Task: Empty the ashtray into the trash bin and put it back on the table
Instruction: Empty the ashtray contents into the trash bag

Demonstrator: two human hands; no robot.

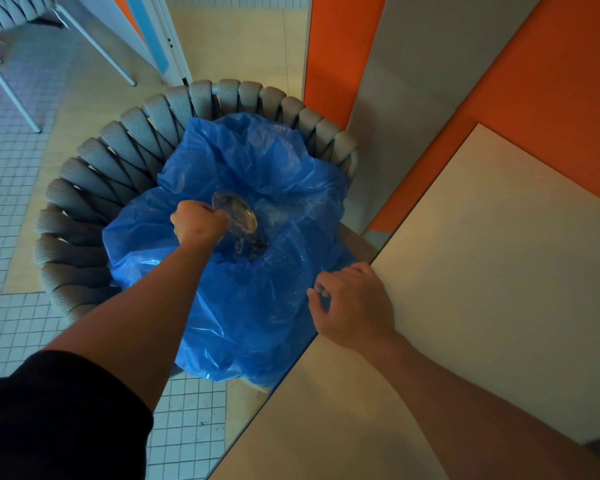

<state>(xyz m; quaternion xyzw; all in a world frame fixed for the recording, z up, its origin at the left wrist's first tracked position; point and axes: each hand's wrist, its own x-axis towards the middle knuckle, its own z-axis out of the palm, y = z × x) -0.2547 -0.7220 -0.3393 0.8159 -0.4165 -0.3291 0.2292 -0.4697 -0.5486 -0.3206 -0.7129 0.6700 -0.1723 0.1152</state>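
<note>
My left hand (198,223) grips a clear glass ashtray (238,211), tipped on its side over the middle of a blue plastic trash bag (250,299). Dark ash and debris (252,245) lie in the bag's hollow just below the ashtray. The bag sits on a grey woven chair (94,188). My right hand (352,303) pinches the bag's near right edge beside the corner of the beige table (482,271).
The table top fills the right side, its edge running diagonally past the bag. Orange and grey wall panels (413,81) stand behind. A second chair's metal legs (14,91) are at the far left on white tiled floor (11,323).
</note>
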